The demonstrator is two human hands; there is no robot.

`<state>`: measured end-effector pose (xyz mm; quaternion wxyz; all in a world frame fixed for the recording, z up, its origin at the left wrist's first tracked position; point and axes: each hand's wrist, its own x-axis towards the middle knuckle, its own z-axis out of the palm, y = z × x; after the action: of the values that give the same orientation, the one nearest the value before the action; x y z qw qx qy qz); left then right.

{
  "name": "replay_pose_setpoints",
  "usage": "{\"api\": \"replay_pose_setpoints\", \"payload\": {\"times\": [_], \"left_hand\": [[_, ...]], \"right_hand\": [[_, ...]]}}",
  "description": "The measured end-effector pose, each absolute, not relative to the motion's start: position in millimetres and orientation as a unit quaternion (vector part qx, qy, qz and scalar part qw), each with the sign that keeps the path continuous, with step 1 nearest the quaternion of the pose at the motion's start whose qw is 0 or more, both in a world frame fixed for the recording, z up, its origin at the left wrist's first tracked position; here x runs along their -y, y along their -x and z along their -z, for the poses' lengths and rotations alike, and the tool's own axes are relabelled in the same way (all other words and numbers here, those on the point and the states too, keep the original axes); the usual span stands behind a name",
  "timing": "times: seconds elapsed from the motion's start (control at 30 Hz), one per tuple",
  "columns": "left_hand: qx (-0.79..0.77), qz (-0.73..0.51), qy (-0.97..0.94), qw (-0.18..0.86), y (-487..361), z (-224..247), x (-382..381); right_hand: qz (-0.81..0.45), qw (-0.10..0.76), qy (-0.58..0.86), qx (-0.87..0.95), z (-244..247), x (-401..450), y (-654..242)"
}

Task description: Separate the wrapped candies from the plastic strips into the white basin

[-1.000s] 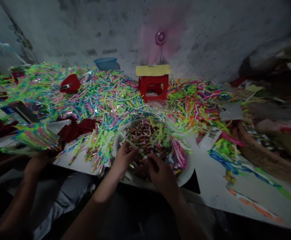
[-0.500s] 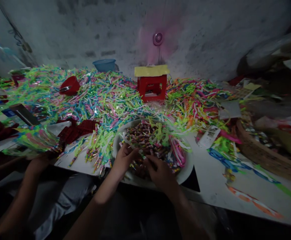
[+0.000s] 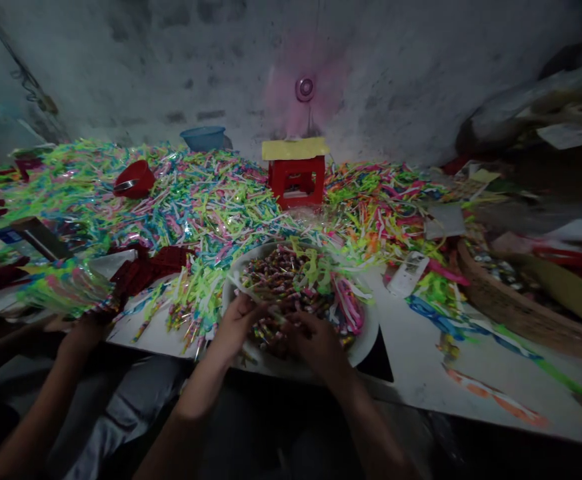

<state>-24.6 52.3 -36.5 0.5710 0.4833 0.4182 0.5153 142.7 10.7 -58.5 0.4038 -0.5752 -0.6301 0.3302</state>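
Both hands work over a wide pale basin [image 3: 371,333] full of small, multicoloured, striped sticks [image 3: 275,273]. My left hand [image 3: 233,327], over the basin's left side, has its fingers closed on a thin pale strip [image 3: 271,309]. To its right, my right hand [image 3: 321,343] is closed too, its fingertips pinched at the strip's other end. Blur and dim light hide the exact grip. Green ribbon strips [image 3: 315,267] and a pink bundle of strips [image 3: 349,307] lie on the sticks inside the basin.
A large heap of ribboned pieces [image 3: 195,200] spreads behind the basin. A red stool [image 3: 298,183] stands in it, below a spinning pink fan [image 3: 305,89]. At left, a co-worker's hand [image 3: 88,330] holds a ribbon bundle [image 3: 65,287]. A white remote-like device [image 3: 408,273] lies right.
The view has shifted slightly, so the scene sits a little lower and further left. My hands stay over the basin, fingers still closed around the pale strip; the right hand is more blurred.
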Motion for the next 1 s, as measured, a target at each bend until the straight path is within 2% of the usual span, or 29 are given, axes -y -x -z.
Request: {"api": "replay_pose_setpoints", "payload": {"times": [0.13,0.2,0.33,0.43,0.53,0.67,0.87,1.0], "left_hand": [[-0.525,-0.554,-0.476,0.436,73.1,28.3,-81.0],[-0.608,-0.466,-0.54,0.349,98.3,23.0,-99.2],[-0.73,-0.176,-0.648,0.129,116.8,12.8,-118.4],[-0.718,-0.099,-0.689,0.023,92.6,8.2,-122.2],[-0.582,-0.172,-0.792,0.06,43.7,4.1,-135.7],[-0.423,-0.234,-0.864,0.144,-28.3,-2.2,-177.7],[-0.362,-0.198,-0.882,0.225,-76.3,6.7,-225.1],[-0.381,-0.248,-0.849,0.269,-66.6,8.7,-224.0]], "right_hand": [[-0.193,0.29,0.632,0.692,55.0,-11.2,-131.5],[-0.186,0.25,0.623,0.718,52.8,-11.8,-128.5],[-0.242,0.224,0.585,0.741,49.7,-13.0,-129.2],[-0.227,0.22,0.591,0.742,48.2,-12.0,-130.9],[-0.196,0.245,0.578,0.753,45.6,-9.1,-131.5],[-0.231,0.272,0.555,0.751,40.8,-6.5,-131.9],[-0.274,0.329,0.562,0.708,43.2,-6.7,-135.6],[-0.244,0.372,0.556,0.702,50.0,-9.1,-138.8]]}}
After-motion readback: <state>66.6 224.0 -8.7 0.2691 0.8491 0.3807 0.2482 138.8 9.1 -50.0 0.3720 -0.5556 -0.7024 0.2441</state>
